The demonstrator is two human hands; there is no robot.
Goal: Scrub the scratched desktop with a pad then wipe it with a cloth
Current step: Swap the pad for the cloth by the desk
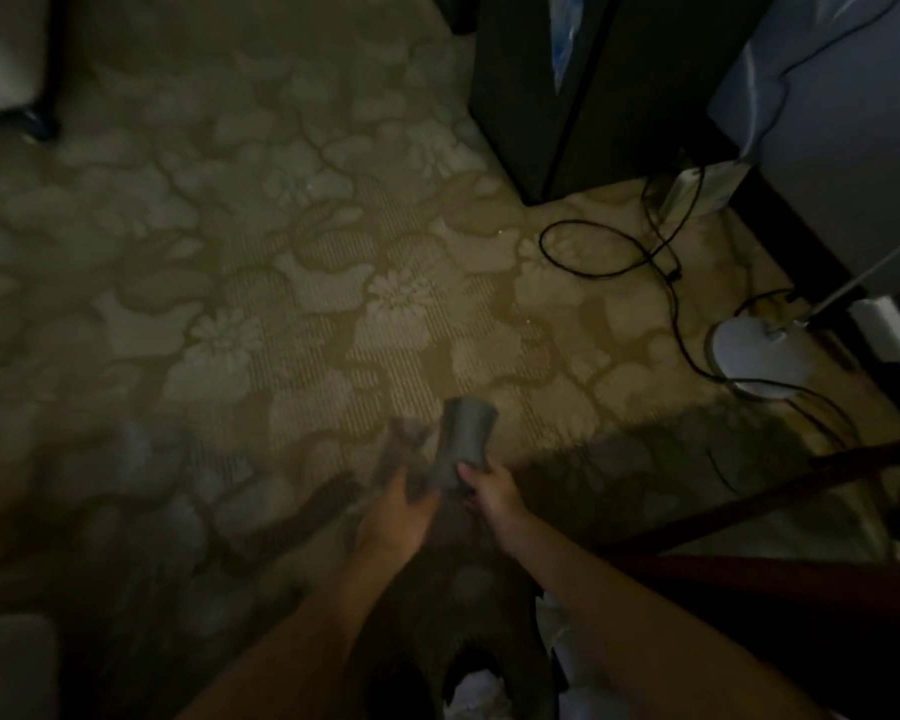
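Both my hands are held out over a flowered carpet in dim light, gripping a grey cloth [466, 433] between them. My right hand [489, 493] pinches its lower right corner, and the cloth stands up above the fingers. My left hand [401, 517] holds the blurred left part of the same cloth. The dark reddish edge of the desktop [780, 576] shows at the lower right. No pad is in sight.
A dark cabinet [567, 96] stands at the upper right. Black cables [666, 262] loop over the carpet toward a white round lamp base [757, 356]. A pale furniture corner [1, 54] sits at the upper left. Crumpled white paper [476, 691] lies by my feet.
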